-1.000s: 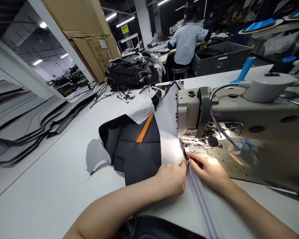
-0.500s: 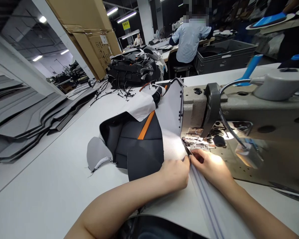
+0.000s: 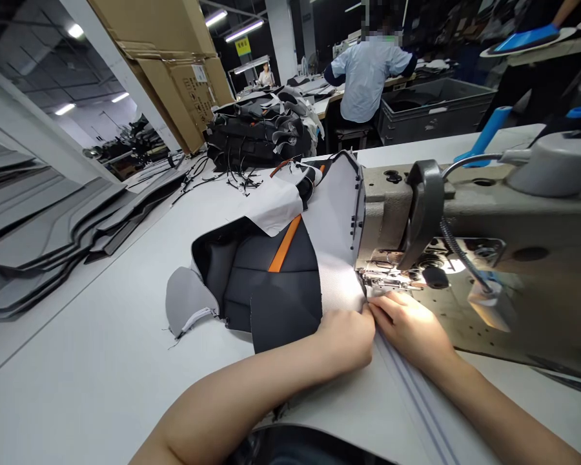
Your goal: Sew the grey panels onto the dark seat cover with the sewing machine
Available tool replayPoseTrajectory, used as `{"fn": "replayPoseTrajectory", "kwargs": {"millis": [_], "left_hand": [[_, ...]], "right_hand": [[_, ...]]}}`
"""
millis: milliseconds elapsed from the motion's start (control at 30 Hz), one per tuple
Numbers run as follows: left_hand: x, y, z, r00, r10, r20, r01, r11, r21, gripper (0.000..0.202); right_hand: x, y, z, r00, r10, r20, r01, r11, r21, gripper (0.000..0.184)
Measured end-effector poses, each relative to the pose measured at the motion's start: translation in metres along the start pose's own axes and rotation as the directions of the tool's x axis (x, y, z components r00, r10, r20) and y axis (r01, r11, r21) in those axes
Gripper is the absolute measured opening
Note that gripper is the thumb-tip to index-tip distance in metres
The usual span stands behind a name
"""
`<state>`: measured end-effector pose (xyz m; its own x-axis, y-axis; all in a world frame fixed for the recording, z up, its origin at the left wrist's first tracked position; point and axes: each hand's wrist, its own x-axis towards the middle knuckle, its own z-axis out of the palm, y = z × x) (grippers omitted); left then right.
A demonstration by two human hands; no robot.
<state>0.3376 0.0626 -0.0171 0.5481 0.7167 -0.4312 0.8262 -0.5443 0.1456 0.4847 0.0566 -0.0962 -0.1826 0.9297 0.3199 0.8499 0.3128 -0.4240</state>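
Observation:
My left hand (image 3: pixel 346 337) is closed on the near edge of a sewn fabric cover, a black padded piece (image 3: pixel 281 284) with an orange stripe and a pale mesh part (image 3: pixel 337 279). Fingertips of my right hand (image 3: pixel 414 323) pinch at the same edge, where a long pale strip (image 3: pixel 416 394) with bluish lines comes up from the table's near side. Both hands meet just in front of the lit needle area of a sewing machine (image 3: pixel 385 278). The fingers hide exactly how strip and fabric overlap. The cover's grey flap (image 3: pixel 188 300) lies to the left.
The machine's arm (image 3: pixel 513 219), with its lamp (image 3: pixel 489 300), fills the right side. Stacked grey panels (image 3: pixel 33 226) lie at left. Behind are a pile of dark covers (image 3: pixel 266 129), a cardboard box (image 3: pixel 193 84), a grey crate (image 3: pixel 436 106) and a seated co-worker (image 3: pixel 365 77).
The view has shifted slightly, so the machine appears farther right. Both hands stay at the fabric edge, their fingertips now closer together near the needle area.

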Motion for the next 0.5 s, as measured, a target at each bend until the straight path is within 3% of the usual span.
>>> {"fn": "replayPoseTrajectory", "kwargs": {"millis": [133, 300, 400, 500], "left_hand": [[0.01, -0.002, 0.001, 0.999, -0.006, -0.048, 0.006, 1.0, 0.01, 0.053], [0.02, -0.006, -0.005, 0.995, -0.009, -0.1, 0.012, 1.0, 0.027, 0.044], [-0.002, -0.017, -0.019, 0.997, 0.062, -0.047, -0.067, 0.991, -0.117, 0.044], [-0.049, -0.036, -0.03, 0.975, 0.212, 0.062, -0.183, 0.934, -0.307, 0.07]], "right_hand": [[-0.004, 0.002, 0.001, 1.0, -0.023, 0.02, 0.025, 0.998, -0.063, 0.036], [0.001, 0.002, -0.002, 0.993, 0.033, 0.116, -0.02, 0.994, -0.107, 0.039], [0.004, 0.002, -0.006, 0.989, 0.053, 0.142, -0.035, 0.991, -0.127, 0.041], [0.005, 0.001, -0.008, 0.984, 0.067, 0.163, -0.044, 0.989, -0.142, 0.04]]}}
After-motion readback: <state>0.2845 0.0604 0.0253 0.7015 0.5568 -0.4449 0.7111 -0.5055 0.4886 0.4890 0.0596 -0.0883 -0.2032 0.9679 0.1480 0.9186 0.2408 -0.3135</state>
